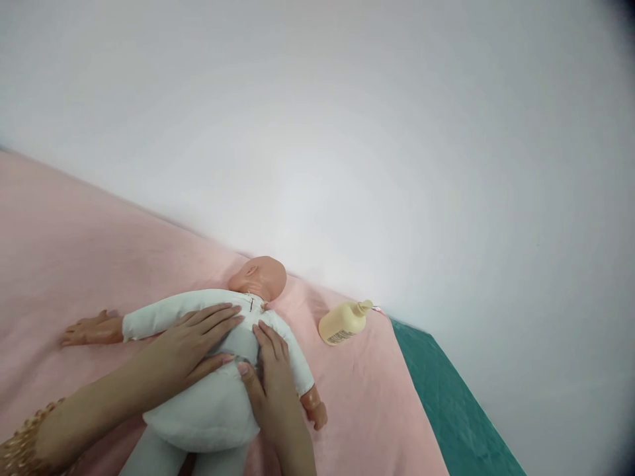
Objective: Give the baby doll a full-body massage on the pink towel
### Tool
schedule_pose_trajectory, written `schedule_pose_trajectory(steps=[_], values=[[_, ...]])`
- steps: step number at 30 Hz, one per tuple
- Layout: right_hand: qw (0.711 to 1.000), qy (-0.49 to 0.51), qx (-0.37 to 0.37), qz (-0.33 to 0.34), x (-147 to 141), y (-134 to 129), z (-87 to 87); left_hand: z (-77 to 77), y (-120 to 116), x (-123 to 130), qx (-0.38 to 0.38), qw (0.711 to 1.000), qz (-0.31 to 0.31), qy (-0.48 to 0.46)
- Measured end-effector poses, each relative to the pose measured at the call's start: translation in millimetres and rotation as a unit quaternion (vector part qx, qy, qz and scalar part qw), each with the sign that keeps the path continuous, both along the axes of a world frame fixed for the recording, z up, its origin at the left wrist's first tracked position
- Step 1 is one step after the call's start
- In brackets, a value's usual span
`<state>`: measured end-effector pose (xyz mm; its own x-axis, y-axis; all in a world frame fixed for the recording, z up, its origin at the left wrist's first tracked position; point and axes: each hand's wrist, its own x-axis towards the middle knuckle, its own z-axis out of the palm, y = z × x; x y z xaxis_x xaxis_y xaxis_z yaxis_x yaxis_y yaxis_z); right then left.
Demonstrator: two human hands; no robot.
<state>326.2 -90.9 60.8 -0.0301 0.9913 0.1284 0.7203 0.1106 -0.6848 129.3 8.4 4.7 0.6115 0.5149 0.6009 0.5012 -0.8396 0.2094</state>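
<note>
A baby doll [213, 413] with a white cloth body lies face down, its bald head [265, 274] toward the wall and its arms spread out. Across the left side of its back rests my left hand [201, 344], fingers stretched out and thumb apart. My right hand [270, 373] lies on the right side of the back, its fingers extended upward and the thumb pointing inward. Neither hand grips anything; both press flat on the cloth. The doll's lower legs run out of the picture at the bottom.
A pink sheet [99, 231] covers the surface under the doll. To the doll's right, a cream pump bottle [343, 322] stands near the sheet's edge. Beyond that edge shows a green surface [446, 396]. A plain white wall [347, 145] rises behind.
</note>
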Motion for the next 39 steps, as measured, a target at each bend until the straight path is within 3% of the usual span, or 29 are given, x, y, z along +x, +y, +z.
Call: schedule_pose_trajectory(steps=[10, 32, 39], values=[[1.000, 0.001, 0.024, -0.008, -0.1, -0.6, -1.8, -10.3, 1.3, -0.5, -0.010, 1.000, 0.003, 0.005], [1.000, 0.000, 0.005, -0.004, 0.1, -0.5, -0.2, -9.2, 1.6, -0.6, -0.028, 1.000, -0.003, -0.003], [1.000, 0.001, 0.013, -0.007, -0.1, 0.2, -0.8, -9.9, 1.1, -0.8, -0.003, 1.000, -0.003, -0.007]])
